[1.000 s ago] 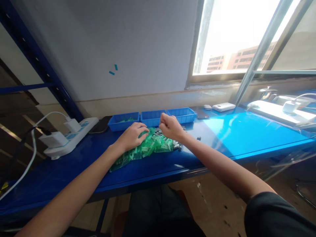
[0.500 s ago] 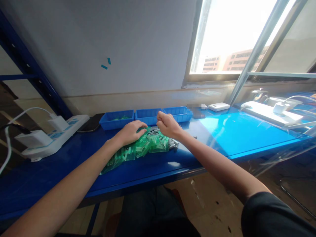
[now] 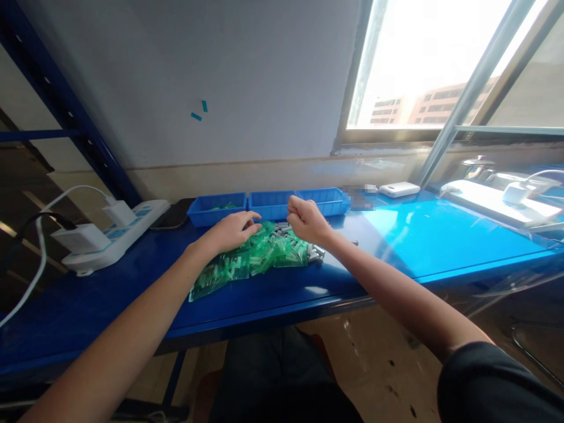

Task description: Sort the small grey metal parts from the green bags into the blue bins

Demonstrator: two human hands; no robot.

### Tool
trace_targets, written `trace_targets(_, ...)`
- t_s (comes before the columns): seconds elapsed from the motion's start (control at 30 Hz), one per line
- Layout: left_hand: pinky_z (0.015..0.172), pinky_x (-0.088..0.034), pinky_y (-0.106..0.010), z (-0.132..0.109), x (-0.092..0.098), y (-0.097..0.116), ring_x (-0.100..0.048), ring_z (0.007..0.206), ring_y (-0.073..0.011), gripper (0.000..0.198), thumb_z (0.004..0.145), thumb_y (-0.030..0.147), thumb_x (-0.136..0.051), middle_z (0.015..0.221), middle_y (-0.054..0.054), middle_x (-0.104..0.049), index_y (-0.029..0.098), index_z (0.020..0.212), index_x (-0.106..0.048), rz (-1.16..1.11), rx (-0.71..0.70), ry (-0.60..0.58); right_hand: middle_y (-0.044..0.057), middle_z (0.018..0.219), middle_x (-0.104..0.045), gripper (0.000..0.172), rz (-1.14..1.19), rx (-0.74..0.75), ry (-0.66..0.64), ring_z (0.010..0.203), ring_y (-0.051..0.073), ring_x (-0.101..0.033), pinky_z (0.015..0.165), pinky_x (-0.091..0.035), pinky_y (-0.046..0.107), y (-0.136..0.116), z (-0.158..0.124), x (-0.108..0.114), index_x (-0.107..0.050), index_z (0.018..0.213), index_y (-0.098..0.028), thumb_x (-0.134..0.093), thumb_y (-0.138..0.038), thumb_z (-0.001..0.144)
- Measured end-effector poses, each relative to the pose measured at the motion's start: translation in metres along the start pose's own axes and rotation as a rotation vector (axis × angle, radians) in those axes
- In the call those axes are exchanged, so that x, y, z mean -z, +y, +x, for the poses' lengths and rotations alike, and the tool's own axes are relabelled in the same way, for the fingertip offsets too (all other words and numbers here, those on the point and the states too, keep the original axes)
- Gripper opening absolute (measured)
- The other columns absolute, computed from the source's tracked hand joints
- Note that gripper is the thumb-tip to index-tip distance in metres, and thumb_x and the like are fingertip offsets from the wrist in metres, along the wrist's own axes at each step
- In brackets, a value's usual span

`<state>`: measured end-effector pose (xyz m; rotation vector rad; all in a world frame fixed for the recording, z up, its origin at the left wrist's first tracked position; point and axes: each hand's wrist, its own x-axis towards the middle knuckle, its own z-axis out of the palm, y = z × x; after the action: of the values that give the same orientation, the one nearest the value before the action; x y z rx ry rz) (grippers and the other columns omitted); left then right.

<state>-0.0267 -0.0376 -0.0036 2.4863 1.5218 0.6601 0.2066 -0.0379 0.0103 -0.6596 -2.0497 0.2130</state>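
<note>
A heap of small green translucent pieces [image 3: 247, 261] lies on the blue table [image 3: 418, 235], with several small grey pieces [image 3: 315, 252] at its right edge. My left hand [image 3: 229, 231] rests on the heap's top, fingers curled and pinched together over the green pieces. My right hand [image 3: 307, 220] hovers just above the heap's right side, closed in a fist; what it holds, if anything, is hidden. Three blue bins [image 3: 271, 204] stand in a row right behind both hands.
A white power strip [image 3: 112, 238] with plugged chargers and cables sits at the left. A dark phone [image 3: 174, 216] lies beside the leftmost bin. A white power bank [image 3: 399, 189] sits near the window. A clear panel [image 3: 440, 153] stands at the right.
Both hands stay at the heap with only small finger shifts. The view has swung slightly left and back right.
</note>
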Motion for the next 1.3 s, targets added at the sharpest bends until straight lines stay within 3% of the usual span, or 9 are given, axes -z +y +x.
trace_targets(0.17, 0.078, -0.048, -0.030, -0.008, 0.020, -0.021, -0.065, 0.096, -0.0257, 0.052, 0.078, 0.057, -0.054, 0.110, -0.008, -0.070, 0.023, 0.116, -0.065, 0.004, 0.119, -0.181, -0.008, 0.054, -0.022, 0.021, 0.000, -0.015, -0.003, 0.050, 0.010, -0.019, 0.051, -0.018, 0.026, 0.000, 0.000, -0.002, -0.020, 0.067, -0.025, -0.038, -0.014, 0.069)
trace_targets(0.33, 0.076, -0.047, -0.032, -0.009, 0.026, -0.034, -0.064, 0.092, -0.0282, 0.032, 0.070, 0.050, -0.059, 0.099, -0.008, -0.071, 0.023, 0.081, -0.073, 0.083, 0.084, -0.222, -0.009, 0.052, -0.028, 0.018, -0.047, -0.088, -0.054, 0.048, 0.011, -0.024, 0.052, -0.018, 0.026, -0.001, 0.000, -0.003, -0.029, 0.072, -0.025, -0.041, -0.013, 0.066)
trace_targets(0.43, 0.072, -0.045, -0.031, -0.007, 0.027, -0.026, -0.063, 0.080, -0.0250, 0.022, 0.072, 0.042, -0.057, 0.086, -0.007, -0.070, 0.023, 0.069, -0.069, 0.135, 0.060, -0.041, -0.010, 0.049, -0.034, 0.015, 0.012, -0.110, -0.078, 0.046, 0.010, -0.030, 0.052, -0.022, 0.024, -0.002, 0.000, -0.004, -0.038, 0.075, -0.023, -0.043, -0.013, 0.065)
trace_targets(0.57, 0.068, -0.044, -0.029, -0.008, 0.029, 0.000, -0.057, 0.067, -0.0185, 0.022, 0.080, 0.040, -0.055, 0.075, -0.003, -0.064, 0.021, 0.085, -0.066, 0.109, 0.106, 0.500, -0.010, 0.047, -0.039, 0.004, 0.356, -0.332, -0.169, 0.045, 0.009, -0.038, 0.048, -0.029, 0.021, -0.008, 0.002, -0.009, -0.048, 0.078, -0.021, -0.050, -0.024, 0.076)
trace_targets(0.67, 0.065, -0.043, -0.027, -0.009, 0.020, 0.023, -0.053, 0.059, -0.0152, 0.023, 0.084, 0.039, -0.054, 0.066, 0.000, -0.057, 0.019, 0.087, -0.064, 0.064, 0.118, 0.715, -0.004, 0.053, -0.051, 0.027, 0.577, -0.516, -0.207, 0.047, 0.009, -0.047, 0.047, -0.035, 0.021, -0.014, 0.006, -0.013, -0.057, 0.079, -0.016, -0.051, -0.042, 0.085)
trace_targets(0.8, 0.065, -0.043, -0.026, -0.013, 0.000, 0.044, -0.055, 0.063, -0.0145, 0.022, 0.088, 0.038, -0.053, 0.071, -0.001, -0.060, 0.019, 0.088, -0.064, 0.038, -0.086, 0.590, 0.005, 0.061, -0.062, 0.045, 0.709, -0.704, -0.111, 0.050, 0.012, -0.054, 0.047, -0.040, 0.023, -0.018, 0.011, -0.014, -0.061, 0.077, -0.013, -0.053, -0.057, 0.085)
trace_targets(1.0, 0.076, -0.046, -0.028, -0.015, -0.014, 0.057, -0.061, 0.087, -0.0182, 0.023, 0.092, 0.032, -0.046, 0.095, -0.006, -0.064, 0.020, 0.095, -0.065, 0.052, -0.261, 0.394, 0.001, 0.059, -0.058, 0.022, 0.540, -0.614, 0.029, 0.054, 0.013, -0.056, 0.052, -0.043, 0.023, -0.009, 0.010, -0.009, -0.056, 0.070, -0.016, -0.059, -0.033, 0.082)
trace_targets(1.13, 0.074, -0.046, -0.031, -0.009, -0.009, 0.052, -0.060, 0.081, -0.0194, 0.033, 0.087, 0.047, -0.051, 0.093, -0.007, -0.065, 0.018, 0.093, -0.066, -0.190, -0.099, 0.356, 0.001, 0.077, -0.063, 0.014, 0.193, -0.308, 0.132, 0.066, 0.012, -0.056, 0.061, -0.043, 0.023, -0.007, 0.005, -0.011, -0.061, 0.089, -0.017, -0.057, -0.028, 0.082)
trace_targets(1.3, 0.061, -0.044, -0.027, -0.003, -0.001, 0.041, -0.059, 0.068, -0.0163, 0.054, 0.081, 0.065, -0.047, 0.080, -0.006, -0.064, 0.015, 0.087, -0.066, -0.869, 0.232, 0.226, 0.004, 0.093, -0.062, 0.021, 0.094, -0.036, 0.061, 0.086, 0.016, -0.059, 0.075, -0.047, 0.027, -0.009, 0.000, -0.015, -0.067, 0.096, -0.020, -0.054, -0.015, 0.081)
